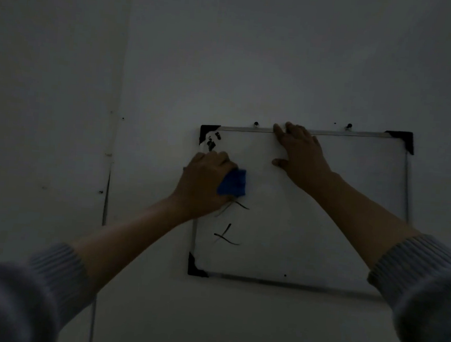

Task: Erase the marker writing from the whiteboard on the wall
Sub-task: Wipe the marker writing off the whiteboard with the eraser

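Right of centre in the dim frame, a whiteboard (322,232) hangs on a pale wall (228,49), its thin metal frame finished with black corner caps at the upper left, upper right and lower left; the lower right corner is hidden behind the right forearm. Two small dark pegs (256,124) sit just above its top edge, one toward the left and one toward the right.

The left hand (204,180) reaches up from the lower left of the frame and is closed around a blue cloth (233,182), pressing it against the left part of the board. Part of the cloth shows past the fingers on the hand's right side. Above this hand, near the upper left corner cap, sit dark marker smudges (212,142). Just below the hand a thin stroke runs out from under it, and lower still, toward the lower left of the board, a crossed marker stroke (226,235) is plain to see.

The right hand (298,155) comes in from the lower right and lies open and flat on the upper middle of the board, fingertips touching the top frame rail and thumb spread to the left. It holds nothing.

Both forearms are bare, with ribbed pale sleeves (413,269) pushed back at the bottom corners of the frame.
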